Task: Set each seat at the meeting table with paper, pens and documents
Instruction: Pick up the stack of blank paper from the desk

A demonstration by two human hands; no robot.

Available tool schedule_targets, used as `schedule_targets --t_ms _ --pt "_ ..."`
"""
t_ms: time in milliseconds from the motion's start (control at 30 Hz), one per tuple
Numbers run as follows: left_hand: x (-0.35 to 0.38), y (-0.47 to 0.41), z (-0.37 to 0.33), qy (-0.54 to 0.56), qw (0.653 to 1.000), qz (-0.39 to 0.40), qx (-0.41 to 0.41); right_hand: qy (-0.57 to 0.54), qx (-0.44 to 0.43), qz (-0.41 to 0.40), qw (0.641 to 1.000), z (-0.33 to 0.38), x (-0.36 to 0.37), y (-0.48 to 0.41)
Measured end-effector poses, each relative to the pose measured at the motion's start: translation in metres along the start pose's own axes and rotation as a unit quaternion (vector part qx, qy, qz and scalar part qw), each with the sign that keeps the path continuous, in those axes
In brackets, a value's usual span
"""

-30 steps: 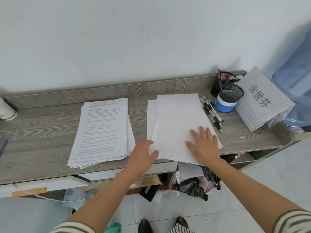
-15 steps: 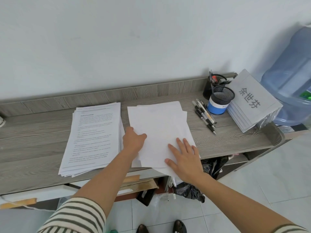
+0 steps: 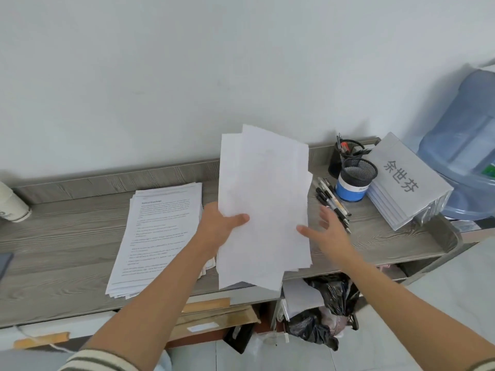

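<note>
Sheets of blank paper (image 3: pixel 265 210) are clear of the desk (image 3: pixel 67 236), upright just right of the document pile (image 3: pixel 158 231), fanned and uneven. My left hand (image 3: pixel 217 228) pinches their left edge, thumb on front. My right hand (image 3: pixel 326 231) is open, fingers spread, beside their right edge, gripping nothing. Risk: a one-sided pinch could let loose sheets slide out and drop. Pens (image 3: pixel 332 202) lie further right of the pile.
</note>
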State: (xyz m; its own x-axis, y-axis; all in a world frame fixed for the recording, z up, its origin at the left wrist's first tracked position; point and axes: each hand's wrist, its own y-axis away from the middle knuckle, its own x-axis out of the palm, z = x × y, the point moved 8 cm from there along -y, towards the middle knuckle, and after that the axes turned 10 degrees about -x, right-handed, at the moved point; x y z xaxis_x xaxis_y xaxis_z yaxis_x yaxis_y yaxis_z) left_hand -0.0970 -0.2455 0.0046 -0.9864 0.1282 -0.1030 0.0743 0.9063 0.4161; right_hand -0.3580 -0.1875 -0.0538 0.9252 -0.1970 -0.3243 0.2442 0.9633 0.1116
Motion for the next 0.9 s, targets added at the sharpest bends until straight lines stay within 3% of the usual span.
schedule_targets --t_ms 100,167,367,700,800,900 --pt "-0.009 0.016 -0.032 0.025 0.998 0.016 0.060 -0.191 0.026 0.081 0.978 0.026 0.005 -0.028" --pt "-0.018 0.022 -0.048 0.018 0.996 0.009 0.089 -0.235 -0.001 0.111 0.966 0.055 0.010 -0.038" --pt "-0.045 0.014 -0.061 0.018 0.994 -0.011 0.107 -0.181 -0.123 0.087 0.972 0.111 0.009 -0.053" --pt "-0.025 -0.003 -0.001 0.007 1.000 0.015 0.004 -0.109 -0.024 0.108 0.988 0.055 0.040 -0.027" --pt "-0.029 0.007 -0.006 0.030 0.999 0.018 0.002 -0.126 -0.049 0.059 0.989 0.073 0.035 -0.019" --pt "-0.086 0.034 -0.008 0.097 0.995 0.009 0.010 -0.140 -0.081 0.080 0.984 0.119 0.075 -0.002"
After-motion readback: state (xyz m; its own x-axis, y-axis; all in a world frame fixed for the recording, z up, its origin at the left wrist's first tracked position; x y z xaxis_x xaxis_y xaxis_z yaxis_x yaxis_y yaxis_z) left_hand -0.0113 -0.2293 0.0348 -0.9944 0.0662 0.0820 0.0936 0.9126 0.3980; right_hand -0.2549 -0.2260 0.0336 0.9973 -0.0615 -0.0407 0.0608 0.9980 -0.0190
